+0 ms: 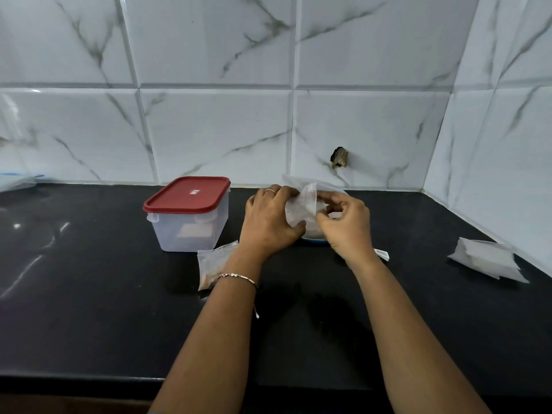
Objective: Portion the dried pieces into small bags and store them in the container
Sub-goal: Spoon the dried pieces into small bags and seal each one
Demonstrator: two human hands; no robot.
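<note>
A small clear plastic bag (301, 206) is held up over the black counter between both hands. My left hand (270, 221) grips its left side, thumb against the lower edge. My right hand (348, 227) pinches its right edge with curled fingers. Under the hands sits a blue-rimmed dish (313, 239), mostly hidden. A larger clear bag (310, 182) shows behind the hands. A translucent container (191, 225) with a red lid (188, 194) shut on it stands to the left. A small bag with dark dried pieces (213, 264) lies on the counter by my left wrist.
A pile of empty small bags (487, 259) lies at the right near the tiled side wall. A white strip (382, 253) lies just right of my right wrist. The tiled back wall has a dark hole (339, 158). The counter's front edge (89, 380) runs along the bottom.
</note>
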